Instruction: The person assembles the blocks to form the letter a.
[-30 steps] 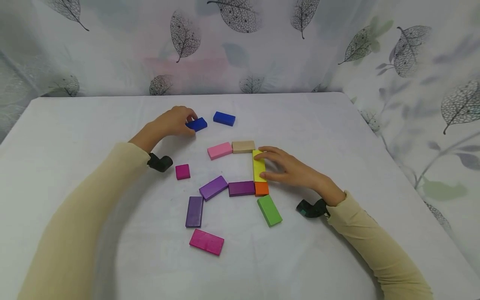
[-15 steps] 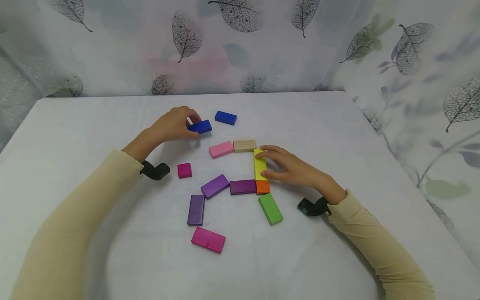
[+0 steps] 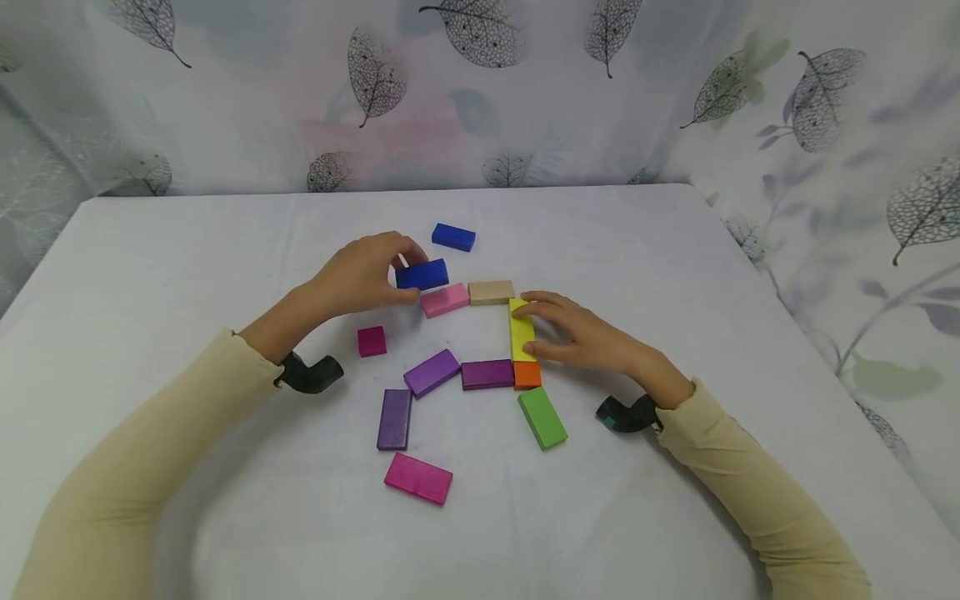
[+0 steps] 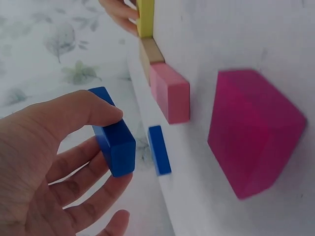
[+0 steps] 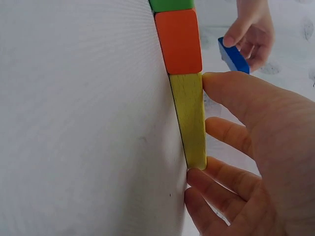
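Left hand (image 3: pixel 360 271) pinches a blue block (image 3: pixel 424 274) at 10 o'clock from the yellow block (image 3: pixel 519 338), which the relaxed right hand (image 3: pixel 588 337) touches. Blue block judged light, rigid, slightly slick; grip opposite long faces.

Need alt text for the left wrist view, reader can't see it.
A left hand pinches a blue block between thumb and fingers, off the white table. A magenta block looms at right; beyond are a second blue block, a pink block, a tan block and a yellow block touched by a right hand.
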### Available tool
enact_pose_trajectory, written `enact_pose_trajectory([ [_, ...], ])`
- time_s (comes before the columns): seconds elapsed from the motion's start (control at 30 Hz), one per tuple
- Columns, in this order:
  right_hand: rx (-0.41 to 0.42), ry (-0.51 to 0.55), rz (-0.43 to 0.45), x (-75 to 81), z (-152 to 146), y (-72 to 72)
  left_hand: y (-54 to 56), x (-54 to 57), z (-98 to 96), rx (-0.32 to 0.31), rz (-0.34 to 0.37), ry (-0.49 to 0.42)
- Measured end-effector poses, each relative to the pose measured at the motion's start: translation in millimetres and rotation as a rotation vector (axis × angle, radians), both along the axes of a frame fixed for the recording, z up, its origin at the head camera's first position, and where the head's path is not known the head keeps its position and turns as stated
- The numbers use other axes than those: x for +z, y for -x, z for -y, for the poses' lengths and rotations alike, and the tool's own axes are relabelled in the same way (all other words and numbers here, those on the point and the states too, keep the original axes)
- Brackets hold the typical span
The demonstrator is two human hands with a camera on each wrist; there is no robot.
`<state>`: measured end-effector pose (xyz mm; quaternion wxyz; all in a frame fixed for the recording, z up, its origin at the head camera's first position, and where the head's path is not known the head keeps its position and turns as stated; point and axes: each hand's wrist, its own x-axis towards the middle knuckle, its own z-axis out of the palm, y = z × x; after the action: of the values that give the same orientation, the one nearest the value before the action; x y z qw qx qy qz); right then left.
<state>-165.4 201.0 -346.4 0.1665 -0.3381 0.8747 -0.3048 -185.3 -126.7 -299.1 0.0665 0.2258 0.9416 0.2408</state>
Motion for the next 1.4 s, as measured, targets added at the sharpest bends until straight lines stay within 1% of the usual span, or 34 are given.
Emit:
enact_pose_trajectory([
  [0.17,-0.010,-0.011,0.003,0.5,0,0.4,-16.6,4.6,-8.6,-0.037,-0.009,-0.013],
  [0.23,-0.013,-0.015,0.003,0.6,0,0.5,-22.6,6.0,-12.7,-0.057,0.002,-0.024],
  [0.4,-0.015,-0.021,0.003,0.6,0,0.5,-37.0,6.7,-23.6,-0.118,0.019,-0.032],
  [0.57,-0.010,-0.017,-0.002,-0.4,0,0.8,-53.8,7.3,-35.1,-0.173,0.007,-0.029],
  [0.63,-0.009,-0.016,-0.003,-0.9,0,1.0,-61.3,7.4,-39.7,-0.205,-0.010,-0.034],
  [0.8,-0.015,-0.024,0.004,-2.0,0,1.3,-80.6,4.2,-50.4,-0.317,-0.050,-0.055],
  [0.9,-0.011,-0.020,0.008,-2.7,0,1.3,-92.5,2.5,-55.8,-0.379,-0.053,-0.031],
  [1.0,-0.006,-0.014,0.006,-2.9,0,0.7,-103.6,1.4,-61.5,-0.440,-0.042,0.012],
  [1.1,-0.008,-0.015,0.005,-2.6,0,0.1,-114.0,-0.5,-67.3,-0.489,0.008,0.037],
  [1.23,-0.012,-0.019,0.004,-1.9,1,-0.6,-124.9,-5.3,-75.5,-0.528,0.099,0.083],
  [1.4,-0.013,-0.025,-0.003,-0.3,2,-0.7,-130.4,-10.1,-83.4,-0.569,0.163,0.095],
])
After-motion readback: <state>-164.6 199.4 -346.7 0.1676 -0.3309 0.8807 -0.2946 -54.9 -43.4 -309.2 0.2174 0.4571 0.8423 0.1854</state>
